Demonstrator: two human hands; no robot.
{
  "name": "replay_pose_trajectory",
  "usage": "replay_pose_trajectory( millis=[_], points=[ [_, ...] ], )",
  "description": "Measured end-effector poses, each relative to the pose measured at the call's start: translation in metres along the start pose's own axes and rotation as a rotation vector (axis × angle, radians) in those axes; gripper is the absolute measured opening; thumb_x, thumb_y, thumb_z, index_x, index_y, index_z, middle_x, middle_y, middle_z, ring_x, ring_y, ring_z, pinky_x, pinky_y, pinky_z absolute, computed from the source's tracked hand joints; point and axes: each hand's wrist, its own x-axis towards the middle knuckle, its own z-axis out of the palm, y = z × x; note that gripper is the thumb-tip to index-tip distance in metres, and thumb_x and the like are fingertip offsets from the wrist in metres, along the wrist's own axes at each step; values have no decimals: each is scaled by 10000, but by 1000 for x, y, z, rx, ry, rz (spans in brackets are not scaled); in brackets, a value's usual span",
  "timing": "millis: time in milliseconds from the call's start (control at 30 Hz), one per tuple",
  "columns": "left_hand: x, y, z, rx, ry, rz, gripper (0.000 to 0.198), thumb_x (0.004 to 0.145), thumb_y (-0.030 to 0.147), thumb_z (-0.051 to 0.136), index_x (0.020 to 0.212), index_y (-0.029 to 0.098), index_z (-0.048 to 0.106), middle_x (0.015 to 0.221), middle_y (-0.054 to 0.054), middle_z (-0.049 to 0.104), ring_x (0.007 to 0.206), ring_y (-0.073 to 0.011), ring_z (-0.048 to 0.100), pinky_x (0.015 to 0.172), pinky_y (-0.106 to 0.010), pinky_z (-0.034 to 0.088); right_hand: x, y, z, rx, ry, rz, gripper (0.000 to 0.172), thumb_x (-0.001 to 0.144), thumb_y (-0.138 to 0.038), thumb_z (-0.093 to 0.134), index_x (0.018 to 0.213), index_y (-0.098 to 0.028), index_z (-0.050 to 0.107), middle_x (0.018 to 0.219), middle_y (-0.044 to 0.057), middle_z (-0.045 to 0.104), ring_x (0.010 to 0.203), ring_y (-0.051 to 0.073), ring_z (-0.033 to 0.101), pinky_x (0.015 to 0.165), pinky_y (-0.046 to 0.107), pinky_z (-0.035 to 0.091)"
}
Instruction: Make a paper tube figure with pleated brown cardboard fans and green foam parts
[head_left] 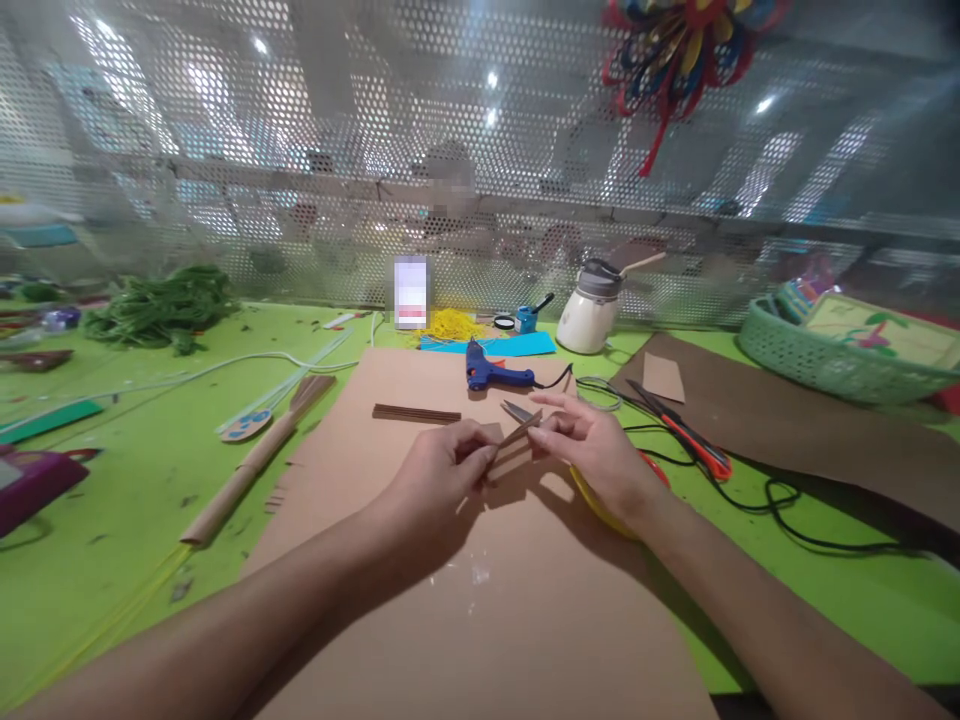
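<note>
Both of my hands meet over a large brown cardboard sheet point(480, 600) on the green table. My left hand point(442, 470) pinches one end of a narrow brown cardboard strip point(516, 434), fingers closed. My right hand point(592, 445) pinches the other end of the same strip; its yellow-handled scissors point(600, 505) lie partly hidden under it, the blades point(517, 411) poking out beyond the strip. A small stack of cut brown strips point(416, 413) lies just beyond my left hand.
A blue glue gun point(495, 372) with a black cord lies behind the hands. An orange utility knife point(686, 430), a white pot point(592, 308), a green basket point(832, 365), a rolled paper tube point(255, 460) and green strands point(161, 305) surround the sheet. A perforated metal screen backs the table.
</note>
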Motion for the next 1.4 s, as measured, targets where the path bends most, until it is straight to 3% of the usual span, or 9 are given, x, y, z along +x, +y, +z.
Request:
replay_pose_trajectory(
  millis=[67, 133, 200, 300, 600, 800, 967, 1167, 1400],
  points=[
    [2, 2, -2, -11, 3, 4, 121, 815, 236, 529, 750, 170, 608, 588, 25, 554, 538, -121, 525, 525, -232, 404, -2, 2, 4, 55, -17, 40, 415, 727, -328, 747, 1096, -203, 605, 696, -34, 622, 660, 137, 599, 645, 282, 486],
    [2, 4, -4, -26, 23, 3, 116, 807, 234, 534, 758, 166, 614, 614, 15, 579, 549, -120, 531, 526, -230, 410, -5, 3, 9, 12, -65, 98, 300, 721, -378, 746, 917, -167, 666, 711, 0, 647, 643, 134, 588, 603, 267, 472],
    [0, 4, -3, -28, 39, 6, 119, 807, 238, 541, 743, 169, 613, 631, 13, 592, 566, -118, 534, 528, -222, 407, -8, 2, 15, -41, -93, 124, 264, 703, -393, 752, 720, -142, 672, 644, 11, 639, 581, 120, 556, 564, 258, 447],
    [-6, 3, 1, -5, 53, 22, 153, 829, 253, 520, 745, 181, 625, 665, 6, 618, 611, -127, 552, 529, -217, 402, -11, 2, 21, -31, -67, 94, 269, 696, -392, 746, 626, -147, 660, 560, -10, 597, 523, 109, 519, 539, 259, 425],
    [-14, 9, 6, 33, -27, 48, 222, 876, 280, 452, 852, 184, 650, 779, -35, 683, 668, -154, 587, 528, -236, 408, -10, 8, 18, 107, -36, 157, 245, 690, -377, 754, 686, -142, 683, 588, 6, 620, 550, 119, 532, 532, 250, 413],
    [-12, 4, 7, 57, 51, 61, 203, 847, 271, 490, 807, 184, 668, 745, -31, 672, 674, -159, 577, 552, -244, 415, -9, 7, 20, 67, -18, 139, 267, 675, -387, 763, 654, -142, 657, 554, -8, 600, 538, 113, 508, 537, 252, 393],
    [-10, 3, 10, -122, 45, 3, 186, 854, 268, 499, 804, 166, 646, 708, -24, 634, 627, -145, 570, 534, -244, 417, -8, 9, 20, 102, -28, 163, 276, 662, -372, 787, 731, -143, 649, 608, -13, 626, 496, 83, 483, 500, 235, 381],
    [-9, 15, 12, -327, 11, -64, 125, 846, 199, 544, 742, 149, 592, 617, 5, 611, 586, -131, 600, 561, -246, 458, -11, 10, 22, 145, -80, 221, 272, 665, -379, 780, 656, -142, 646, 544, -5, 615, 471, 107, 530, 472, 256, 455],
    [-14, 6, 8, -54, -31, 29, 212, 902, 249, 461, 793, 173, 626, 752, -28, 669, 674, -147, 605, 575, -246, 445, -12, 10, 24, 158, -62, 211, 285, 655, -399, 784, 643, -142, 661, 526, -11, 612, 438, 94, 521, 425, 232, 452]
  ],
)
